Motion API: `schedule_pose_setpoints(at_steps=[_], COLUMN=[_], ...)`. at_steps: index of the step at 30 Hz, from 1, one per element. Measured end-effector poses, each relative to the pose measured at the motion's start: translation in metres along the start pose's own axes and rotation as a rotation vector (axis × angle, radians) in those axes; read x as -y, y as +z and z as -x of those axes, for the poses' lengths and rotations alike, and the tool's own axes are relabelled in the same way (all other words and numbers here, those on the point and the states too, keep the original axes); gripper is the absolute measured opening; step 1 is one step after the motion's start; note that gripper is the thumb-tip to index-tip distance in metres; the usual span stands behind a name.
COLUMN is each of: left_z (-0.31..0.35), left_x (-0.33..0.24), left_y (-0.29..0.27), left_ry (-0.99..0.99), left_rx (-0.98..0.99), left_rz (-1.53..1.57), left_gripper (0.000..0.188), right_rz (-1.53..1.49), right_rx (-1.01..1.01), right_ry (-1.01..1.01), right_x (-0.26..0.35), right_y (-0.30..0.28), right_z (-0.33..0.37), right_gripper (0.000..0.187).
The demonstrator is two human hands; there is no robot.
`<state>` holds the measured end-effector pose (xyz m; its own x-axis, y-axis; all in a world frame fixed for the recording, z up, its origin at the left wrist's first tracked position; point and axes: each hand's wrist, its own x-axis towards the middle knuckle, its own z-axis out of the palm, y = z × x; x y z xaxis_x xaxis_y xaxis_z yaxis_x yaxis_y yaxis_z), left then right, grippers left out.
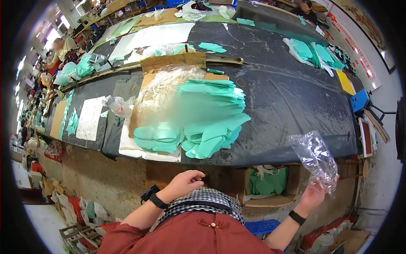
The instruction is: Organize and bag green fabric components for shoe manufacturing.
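Observation:
My right hand (313, 196), out past the table's near edge at the right, grips the lower end of a clear plastic bag (312, 153). The crinkled bag stretches up from my fingers, and its upper part overlaps the dark tabletop in view. In front of my waist is my left hand (185, 184), loosely bent, with a gap between thumb and forefinger and nothing visible in it. Beyond it on the table lies a large heap of mint-green cut pieces (211, 114), thin, flat and rounded, stacked in fanned layers. A blurred patch hides part of the heap.
Clear plastic bags (169, 82) lie behind the heap on cardboard. A green marker (215, 71) sits near a wooden strip (226, 60). Below the table, a cardboard box (270, 200) holds green pieces. A blue device (359, 100) stands at the right edge.

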<state>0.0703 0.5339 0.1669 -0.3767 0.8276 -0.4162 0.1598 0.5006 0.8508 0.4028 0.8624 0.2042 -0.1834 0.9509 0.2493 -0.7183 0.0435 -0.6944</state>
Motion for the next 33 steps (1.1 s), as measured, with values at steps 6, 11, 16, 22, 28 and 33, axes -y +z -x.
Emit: schedule_pose_setpoints(at_steps=[6, 11, 16, 22, 28, 33], left_z=[0.002, -0.002, -0.020, -0.037, -0.075, -0.089], left_x=[0.028, 0.038, 0.036, 0.025, 0.001, -0.014], left_y=[-0.028, -0.038, -0.042, -0.037, -0.022, -0.011], left_ry=[-0.125, -0.245, -0.307, -0.483, -0.494, -0.533], left_rx=[-0.179, -0.185, -0.284, -0.291, -0.191, -0.138], left_rz=[0.258, 0.373, 0.552, 0.556, 0.478, 0.416], left_gripper=[0.031, 0.030, 0.025, 0.027, 0.026, 0.025], right_rz=[-0.657, -0.236, 0.087, 1.154, 0.647, 0.231], right_rx=[0.099, -0.242, -0.359, -0.145, -0.324, -0.329], right_ry=[0.119, 0.231, 0.629, 0.827, 0.971, 0.826], right_x=[-0.041, -0.125, -0.214, -0.237, -0.216, -0.202], right_y=[0.018, -0.022, -0.105, -0.053, -0.083, -0.098], right_z=[-0.059, -0.080, -0.071, -0.073, -0.073, -0.049], right_gripper=[0.040, 0.025, 0.027, 0.034, 0.038, 0.067])
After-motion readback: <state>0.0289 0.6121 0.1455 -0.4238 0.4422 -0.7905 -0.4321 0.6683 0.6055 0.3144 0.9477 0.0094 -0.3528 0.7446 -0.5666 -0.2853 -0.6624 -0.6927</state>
